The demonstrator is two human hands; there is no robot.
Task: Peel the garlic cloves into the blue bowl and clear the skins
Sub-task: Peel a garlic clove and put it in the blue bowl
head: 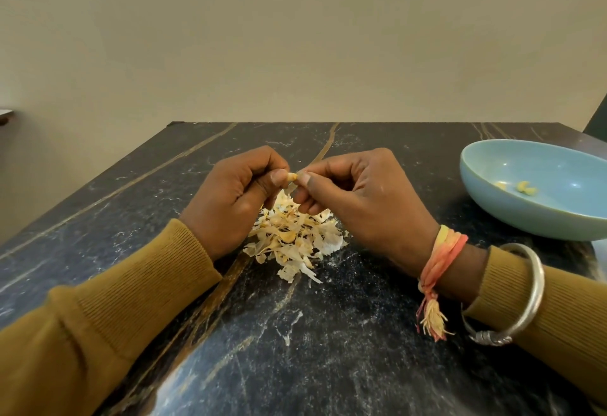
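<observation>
1. The table [328, 333], dark and marbled, carries everything. Both forearms rest on it and angle in toward its middle.
2. The bowl [492, 208] sits at the table's right edge, well apart from the hands. It is clearly nearer the right hand than the left. A few peeled cloves [525, 188] lie inside it.
3. The skins [292, 241] lie in one loose heap on the table. The heap is directly under and just in front of the hands, between the two wrists.
4. The left hand [236, 192] is curled, with thumb and forefinger pinching one end of the clove. The other fingers are folded in.
5. The right hand [358, 192] mirrors it, thumb and forefinger pinching the other end while the remaining fingers curl under.
6. The clove [291, 177] is held in the air between the two thumb tips, above the far edge of the heap.
   - Its long axis seems to run left to right, from one pinch to the other. It is too small to be sure.
   - A pale flap of skin hangs from it beside the right thumb, so the peeling looks unfinished.
7. My reading of the coming move:
   - The flap should pull off downward, and it would then drop straight onto the heap.
   - The bare clove then has to go right to the bowl, so the right hand is the natural carrier.
</observation>
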